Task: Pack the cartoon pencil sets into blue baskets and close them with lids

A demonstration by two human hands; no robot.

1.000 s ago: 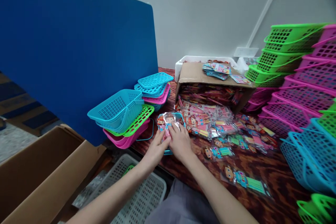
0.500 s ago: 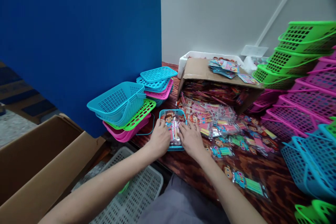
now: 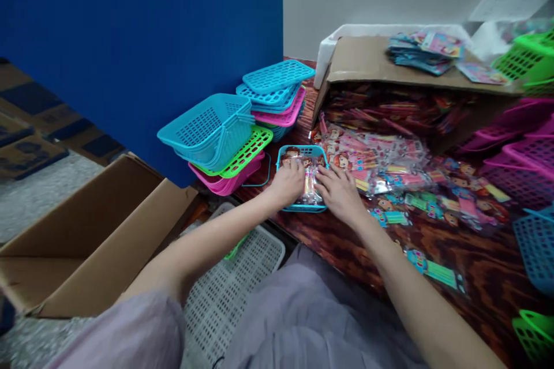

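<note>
A small blue plastic basket (image 3: 305, 208) stands on the table in front of me. Clear-wrapped packets (image 3: 310, 187) with cartoon figures and pastel sticks fill it. At its left side, my left hand (image 3: 289, 182) lies over the packets, fingers slightly bent and apart. My right hand (image 3: 341, 191) reaches in over the right rim, fingers spread and their tips on the wrapping. Neither hand visibly grips anything. Just right of the basket, a heap of similar packets (image 3: 376, 155) spills across the table.
Stacked blue baskets (image 3: 212, 132) stand left on green and pink lids; more lids (image 3: 277, 78) lie behind. An opened cardboard box (image 3: 363, 63) holds packets and carries flat cards (image 3: 426, 49). Pink baskets (image 3: 519, 167) pile up right. A grey crate (image 3: 234, 294) sits below the table edge.
The view has shifted, so the table things appear farther right and higher. Both hands remain at the blue basket; the left hand has moved slightly over the packets.
</note>
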